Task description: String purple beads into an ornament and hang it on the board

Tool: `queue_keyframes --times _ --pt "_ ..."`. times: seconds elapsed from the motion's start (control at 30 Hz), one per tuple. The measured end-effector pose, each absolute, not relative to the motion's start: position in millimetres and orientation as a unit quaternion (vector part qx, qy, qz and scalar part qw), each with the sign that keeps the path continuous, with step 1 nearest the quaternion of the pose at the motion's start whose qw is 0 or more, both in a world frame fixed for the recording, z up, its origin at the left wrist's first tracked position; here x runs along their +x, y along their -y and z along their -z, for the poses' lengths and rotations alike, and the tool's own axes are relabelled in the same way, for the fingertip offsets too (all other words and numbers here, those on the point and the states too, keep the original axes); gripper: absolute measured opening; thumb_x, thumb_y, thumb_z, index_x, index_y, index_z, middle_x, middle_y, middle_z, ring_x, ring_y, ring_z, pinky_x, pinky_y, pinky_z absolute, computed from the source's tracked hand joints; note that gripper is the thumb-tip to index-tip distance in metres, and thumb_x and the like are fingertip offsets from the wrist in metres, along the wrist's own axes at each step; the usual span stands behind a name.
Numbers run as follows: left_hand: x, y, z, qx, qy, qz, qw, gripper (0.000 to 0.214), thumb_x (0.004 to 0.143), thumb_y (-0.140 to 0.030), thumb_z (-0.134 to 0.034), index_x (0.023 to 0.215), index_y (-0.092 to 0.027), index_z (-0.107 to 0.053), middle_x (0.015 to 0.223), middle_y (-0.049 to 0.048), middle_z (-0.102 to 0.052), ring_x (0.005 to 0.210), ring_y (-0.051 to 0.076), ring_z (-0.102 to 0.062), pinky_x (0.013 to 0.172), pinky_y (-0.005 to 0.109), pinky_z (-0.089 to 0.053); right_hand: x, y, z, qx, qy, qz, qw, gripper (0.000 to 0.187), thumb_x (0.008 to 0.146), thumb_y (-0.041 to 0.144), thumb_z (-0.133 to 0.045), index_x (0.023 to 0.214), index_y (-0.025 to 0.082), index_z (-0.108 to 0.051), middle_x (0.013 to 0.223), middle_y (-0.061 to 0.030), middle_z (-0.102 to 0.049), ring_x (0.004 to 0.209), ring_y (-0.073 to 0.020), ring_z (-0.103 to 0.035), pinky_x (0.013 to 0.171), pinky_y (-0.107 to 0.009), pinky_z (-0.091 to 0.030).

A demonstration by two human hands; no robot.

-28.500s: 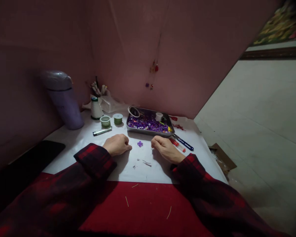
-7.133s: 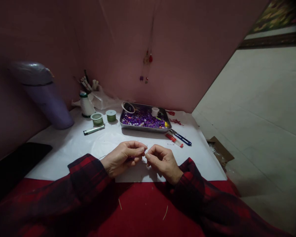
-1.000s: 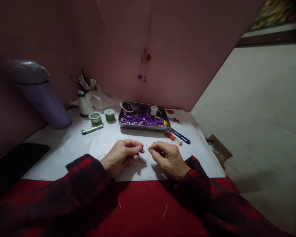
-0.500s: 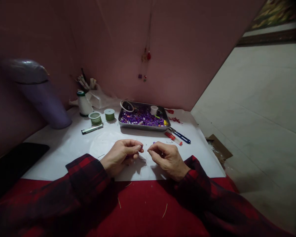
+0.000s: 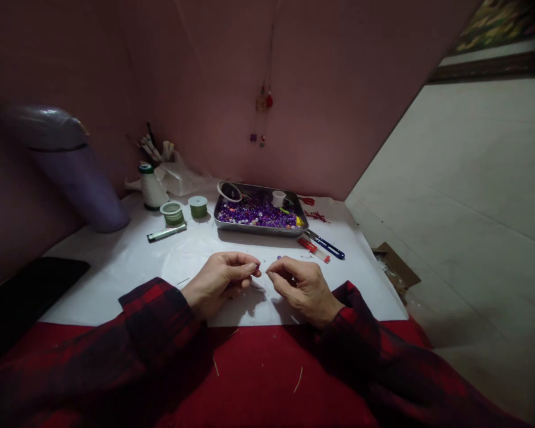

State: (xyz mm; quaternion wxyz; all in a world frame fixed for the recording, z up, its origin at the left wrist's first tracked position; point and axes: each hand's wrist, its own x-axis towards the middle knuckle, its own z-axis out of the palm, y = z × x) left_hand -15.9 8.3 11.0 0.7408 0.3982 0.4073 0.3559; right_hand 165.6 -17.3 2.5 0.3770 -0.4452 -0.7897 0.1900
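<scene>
My left hand (image 5: 225, 279) pinches a small dark purple bead (image 5: 256, 269) between thumb and index finger, over the white paper (image 5: 191, 252). Facing it a short gap away, my right hand (image 5: 301, 285) is closed in a pinch, its fingertips level with the bead. Whatever the right fingertips hold is too fine to make out. A loose purple bead (image 5: 279, 258) lies on the paper just behind the right fingers. Beyond both hands stands a metal tray (image 5: 261, 229) filled with purple beads (image 5: 254, 211), with a small white cup (image 5: 278, 198) in it.
Right of the tray lie blue-handled thread snips (image 5: 327, 245) and a red and clear case (image 5: 314, 249). To the left stand green thread spools (image 5: 198, 207), a white thread cone (image 5: 152, 189) and a utility knife (image 5: 166, 233). A tall purple bottle-like object (image 5: 80, 178) stands far left.
My left fingertips and the bead have shifted very slightly toward the right hand. The right hand and the things on the table look unchanged.
</scene>
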Motion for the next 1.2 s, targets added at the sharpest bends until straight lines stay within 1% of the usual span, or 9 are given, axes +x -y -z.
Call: queue_keyframes --times 0.1,0.27,0.53,0.63,0.77,0.87,1.0,1.1,1.2 --pt "-15.5 -7.3 -12.0 0.397 -0.409 -0.351 0.743 0.017 0.063 -0.016 -0.072 0.075 -0.009 -0.062 0.068 0.0032 -0.061 0.045 0.003 -0.043 0.039 0.015 -0.021 165.2 17.6 -2.3 -0.447 0.793 -0.184 0.371 0.012 0.082 0.016 -0.05 0.079 0.017 -0.062 0.063 0.0013 -0.057 0.053 -0.0086 -0.045 0.053 -0.022 -0.035" --pt "-15.0 -7.1 -9.2 0.405 -0.406 -0.347 0.742 0.018 0.062 -0.017 -0.074 0.075 -0.01 -0.063 0.069 0.0027 -0.062 0.047 0.004 -0.045 0.044 0.017 -0.03 163.7 18.6 -2.4 -0.446 0.795 -0.193 0.362 0.013 0.083 0.016 -0.049 0.079 0.017 -0.061 0.061 0.002 -0.056 0.051 -0.0082 -0.044 0.053 -0.021 -0.035" --pt "-14.7 -8.7 -2.4 0.441 -0.398 -0.359 0.72 0.018 0.061 -0.022 -0.076 0.066 -0.011 -0.063 0.054 0.0002 -0.058 0.045 0.005 -0.044 0.044 0.017 -0.027 162.4 18.2 -3.7 -0.42 0.805 -0.202 0.368 0.013 0.083 0.015 -0.049 0.082 0.015 -0.062 0.064 0.0007 -0.059 0.055 -0.0086 -0.049 0.056 -0.021 -0.038" --pt "-14.2 -8.8 -2.5 0.444 -0.406 -0.368 0.709 0.021 0.059 -0.023 -0.078 0.069 -0.011 -0.064 0.058 0.0016 -0.06 0.045 0.005 -0.044 0.043 0.017 -0.026 162.4 17.6 -2.4 -0.431 0.798 -0.2 0.37 0.012 0.083 0.015 -0.05 0.082 0.016 -0.062 0.062 0.0012 -0.058 0.054 -0.0088 -0.049 0.056 -0.021 -0.039" --pt "-13.8 -7.9 -6.7 0.425 -0.391 -0.374 0.726 0.025 0.055 -0.018 -0.079 0.074 -0.011 -0.066 0.066 0.0033 -0.064 0.047 0.005 -0.047 0.044 0.018 -0.028 163.0 17.3 -0.3 -0.445 0.787 -0.2 0.378 0.011 0.084 0.017 -0.05 0.082 0.016 -0.061 0.061 0.002 -0.057 0.053 -0.0085 -0.049 0.056 -0.021 -0.039" --pt "-14.3 -6.4 -10.5 0.418 -0.379 -0.37 0.738 0.022 0.057 -0.017 -0.077 0.075 -0.01 -0.067 0.068 0.0037 -0.063 0.048 0.005 -0.046 0.043 0.018 -0.027 163.7 17.6 0.0 -0.451 0.784 -0.195 0.379 0.011 0.084 0.018 -0.05 0.083 0.016 -0.061 0.061 0.0021 -0.057 0.052 -0.0083 -0.048 0.055 -0.021 -0.038" --pt "-15.5 -5.2 -12.0 0.427 -0.369 -0.374 0.736 0.019 0.066 -0.026 -0.071 0.077 -0.01 -0.068 0.073 0.0054 -0.063 0.048 0.004 -0.043 0.04 0.018 -0.022 164.5 17.9 -0.7 -0.451 0.787 -0.195 0.373 0.013 0.085 0.02 -0.05 0.086 0.017 -0.063 0.062 0.0019 -0.058 0.052 -0.0084 -0.048 0.055 -0.021 -0.038" --pt "-15.8 -5.9 -10.4 0.442 -0.373 -0.361 0.732 0.021 0.069 -0.029 -0.07 0.075 -0.01 -0.067 0.061 0.0031 -0.059 0.044 0.004 -0.039 0.039 0.018 -0.016 164.2 17.6 -1.5 -0.45 0.789 -0.194 0.371 0.013 0.086 0.02 -0.049 0.085 0.017 -0.062 0.061 0.0025 -0.056 0.052 -0.0086 -0.048 0.055 -0.021 -0.038" --pt "-15.8 -7.3 -8.0 0.447 -0.376 -0.36 0.727 0.019 0.067 -0.027 -0.071 0.074 -0.01 -0.066 0.058 0.0023 -0.058 0.045 0.004 -0.041 0.04 0.018 -0.019 163.4 17.6 -3.0 -0.443 0.796 -0.197 0.362 0.013 0.087 0.02 -0.048 0.086 0.017 -0.06 0.064 0.0014 -0.058 0.055 -0.0094 -0.05 0.057 -0.022 -0.039"
